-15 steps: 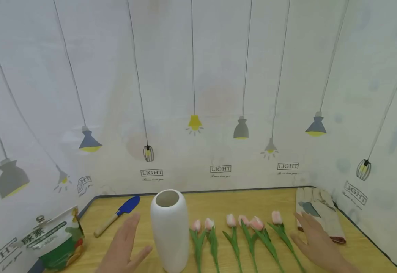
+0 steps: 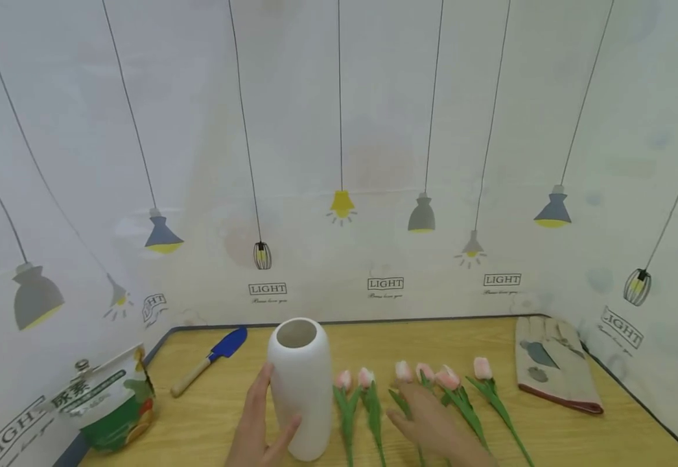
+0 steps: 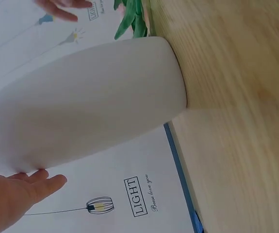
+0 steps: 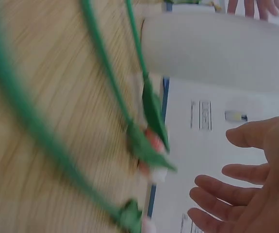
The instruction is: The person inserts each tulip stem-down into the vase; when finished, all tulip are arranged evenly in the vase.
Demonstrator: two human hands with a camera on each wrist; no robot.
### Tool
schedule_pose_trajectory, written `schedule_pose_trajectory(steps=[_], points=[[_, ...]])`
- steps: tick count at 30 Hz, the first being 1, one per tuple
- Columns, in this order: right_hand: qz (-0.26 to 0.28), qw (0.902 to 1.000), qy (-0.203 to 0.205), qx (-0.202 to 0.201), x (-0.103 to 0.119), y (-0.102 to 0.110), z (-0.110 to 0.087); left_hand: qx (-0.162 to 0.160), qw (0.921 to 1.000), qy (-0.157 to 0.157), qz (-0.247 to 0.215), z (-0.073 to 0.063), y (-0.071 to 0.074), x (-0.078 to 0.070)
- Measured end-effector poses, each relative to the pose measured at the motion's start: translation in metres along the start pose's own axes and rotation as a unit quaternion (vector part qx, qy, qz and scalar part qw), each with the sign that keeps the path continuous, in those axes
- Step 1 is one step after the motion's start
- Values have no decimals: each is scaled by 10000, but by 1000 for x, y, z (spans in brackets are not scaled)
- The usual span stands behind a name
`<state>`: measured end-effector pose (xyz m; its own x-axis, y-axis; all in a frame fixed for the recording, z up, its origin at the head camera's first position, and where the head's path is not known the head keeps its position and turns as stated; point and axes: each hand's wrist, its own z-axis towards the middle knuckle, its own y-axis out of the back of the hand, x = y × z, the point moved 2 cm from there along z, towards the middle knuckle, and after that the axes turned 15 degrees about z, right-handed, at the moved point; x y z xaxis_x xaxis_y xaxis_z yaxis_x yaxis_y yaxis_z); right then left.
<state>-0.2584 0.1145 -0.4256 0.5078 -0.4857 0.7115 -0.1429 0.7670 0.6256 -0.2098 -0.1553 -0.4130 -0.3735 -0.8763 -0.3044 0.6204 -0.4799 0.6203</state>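
Observation:
A tall white vase (image 2: 301, 389) stands upright on the table. My left hand (image 2: 257, 428) holds its left side, fingers along the far left and thumb across the front; in the left wrist view, part of the fingers (image 3: 37, 184) goes out of sight behind the vase. Several pink tulips (image 2: 346, 405) with green stems lie in a row to the vase's right. Over the middle tulips hovers my right hand (image 2: 432, 421), partly hiding them. In the right wrist view that hand (image 4: 246, 189) has spread, loosely bent fingers with nothing in them.
At the left lie a blue trowel (image 2: 210, 360) with a wooden handle and a green-and-white bag (image 2: 114, 408) closed by a clip. Folded work gloves (image 2: 555, 366) lie at the back right. A lamp-printed wall covering (image 2: 385, 246) encloses the table (image 2: 432, 337).
My left hand has moved right, from beside the vase onto it. My right hand has moved left, from near the gloves to over the middle tulips. The head view has shifted slightly.

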Motion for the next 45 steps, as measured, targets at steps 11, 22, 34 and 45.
schedule_pose_trajectory(steps=[11, 22, 34, 45], points=[[339, 9947, -967, 13, 7, -69, 24, -1459, 9885, -297, -246, 0, -21, -9], [425, 9854, -1639, -160, 4, -94, 31, -1459, 9891, -190, -54, 0, -18, -9], [2557, 9543, -1543, 79, -9, -95, 27, -1159, 9932, 94, 4, 0, -16, -11], [3126, 9441, -1000, -298, 15, -54, 39, -1334, 9910, -110, 42, 0, -16, -11]])
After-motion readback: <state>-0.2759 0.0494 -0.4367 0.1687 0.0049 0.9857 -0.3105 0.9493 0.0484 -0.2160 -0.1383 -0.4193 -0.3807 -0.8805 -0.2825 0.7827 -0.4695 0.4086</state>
